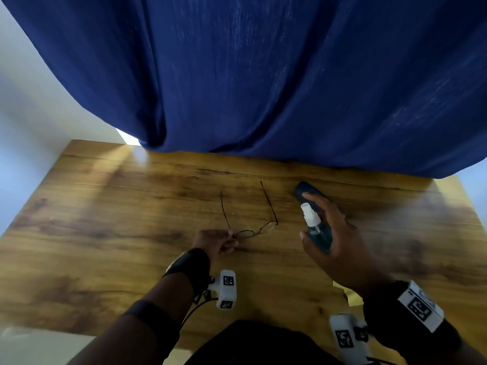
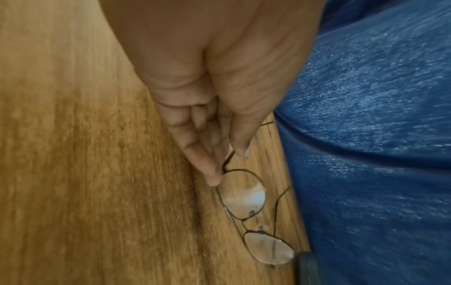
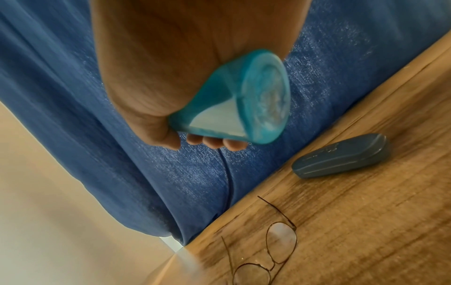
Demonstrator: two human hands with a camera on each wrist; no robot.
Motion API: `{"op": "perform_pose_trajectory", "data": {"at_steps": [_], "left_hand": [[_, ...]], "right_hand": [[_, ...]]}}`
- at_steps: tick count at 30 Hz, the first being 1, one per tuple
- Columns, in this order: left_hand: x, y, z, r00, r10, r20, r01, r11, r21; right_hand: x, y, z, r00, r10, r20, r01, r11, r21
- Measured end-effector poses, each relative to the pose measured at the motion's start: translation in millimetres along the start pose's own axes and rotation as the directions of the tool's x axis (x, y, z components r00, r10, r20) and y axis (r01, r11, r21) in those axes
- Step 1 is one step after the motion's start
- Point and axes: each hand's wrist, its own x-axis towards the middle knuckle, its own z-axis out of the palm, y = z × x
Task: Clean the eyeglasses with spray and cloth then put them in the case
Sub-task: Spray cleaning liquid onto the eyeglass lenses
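Wire eyeglasses (image 1: 249, 222), one, pinched left (image 1: 216, 241); one spray bottle (image 1: 317, 230) gripped right (image 1: 340, 248); one case (image 1: 307, 192).

Both wrists: black straps (image 1: 196, 264), white camera pods (image 1: 226, 288) with black fiducial tags, thin black cable (image 1: 195, 308).

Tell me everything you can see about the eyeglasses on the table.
The eyeglasses have a thin dark wire frame, seemingly metal, with two rounded clear lenses, a slim bridge and nose pads. The lenses look smudged or hazy in the wrist views. Both temple arms are unfolded and stretch away from the person toward the blue curtain. The glasses sit low at the wooden table, the left hand pinching the frame at the hinge corner by one lens. Nothing else touches them.
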Motion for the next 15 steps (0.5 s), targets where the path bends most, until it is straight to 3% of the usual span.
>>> {"op": "perform_pose_trajectory", "data": {"at_steps": [3, 5, 7, 9, 12, 15], "left_hand": [[-12, 10, -12, 0.998, 0.021, 0.059, -0.026, 0.996, 0.080], [-18, 18, -30, 0.988, 0.142, 0.056, -0.151, 0.963, 0.223], [-18, 24, -55, 0.933, 0.358, 0.033, -0.333, 0.827, 0.452], [-17, 31, -79, 0.871, 0.491, 0.014, -0.401, 0.695, 0.597], [-11, 38, -99, 0.867, 0.495, 0.055, -0.385, 0.595, 0.706], [-2, 35, -100, 0.887, 0.405, 0.221, -0.412, 0.479, 0.775]], "right_hand": [[-3, -12, 8, 1.000, 0.019, -0.009, -0.019, 0.999, 0.026], [-6, -20, 14, 0.999, 0.038, -0.016, -0.037, 0.999, 0.033], [-7, -27, 21, 0.999, 0.043, -0.031, -0.042, 0.999, 0.027], [-7, -30, 31, 0.997, 0.060, -0.041, -0.059, 0.998, 0.019], [-8, -36, 45, 0.996, 0.083, -0.039, -0.083, 0.997, 0.002], [-10, -45, 58, 0.995, 0.087, -0.046, -0.087, 0.996, -0.009]]}}
